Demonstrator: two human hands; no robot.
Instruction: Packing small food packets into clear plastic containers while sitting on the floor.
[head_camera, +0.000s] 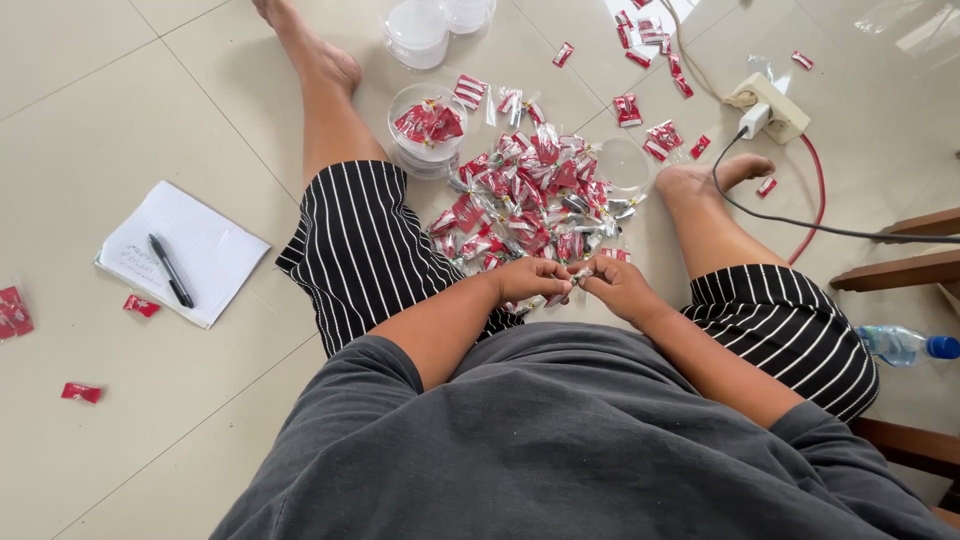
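I sit on a tiled floor with my legs spread. My left hand and my right hand meet in front of me, fingers pinched together on a small clear-wrapped red packet. Just beyond my hands lies a pile of several red sachets and clear wrapped packets. A clear plastic cup with red sachets inside stands at the pile's far left. An empty clear cup sits at the pile's right.
A notepad with a black pen lies at left, loose red sachets near it. Stacked clear containers stand at the back. A power strip with cables lies far right, a water bottle beside wooden furniture.
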